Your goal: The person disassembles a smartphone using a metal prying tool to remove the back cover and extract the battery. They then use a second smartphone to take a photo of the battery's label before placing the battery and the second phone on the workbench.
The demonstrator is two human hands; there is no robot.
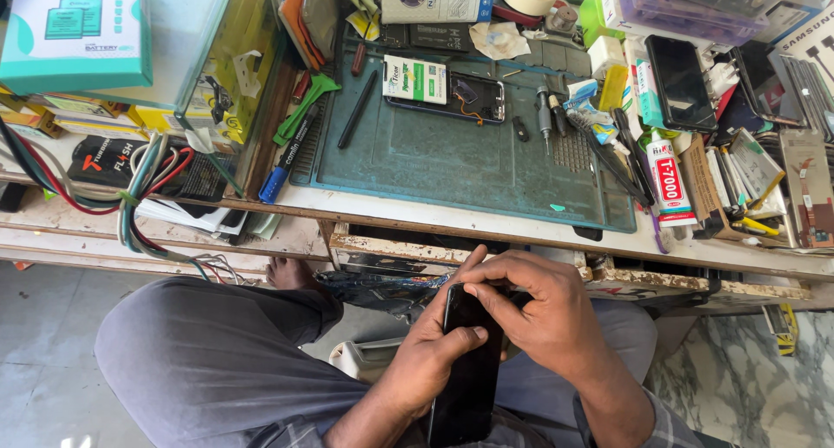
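A black phone (469,378) stands upright over my lap, below the bench edge. My left hand (430,348) grips its left side, thumb lying across the dark screen. My right hand (534,305) curls over its top end, fingertips pressed at the upper edge. On the teal work mat (452,161) above lies an opened phone (473,99) with its insides showing and a green-and-white battery (415,79) beside it.
Screwdrivers, a black pen (357,109), tweezers and a white glue tube (667,183) lie on and beside the mat. A second black phone (680,83) sits at right among boxes. Coloured wires (143,187) hang at left. An open drawer (391,287) is just behind my hands.
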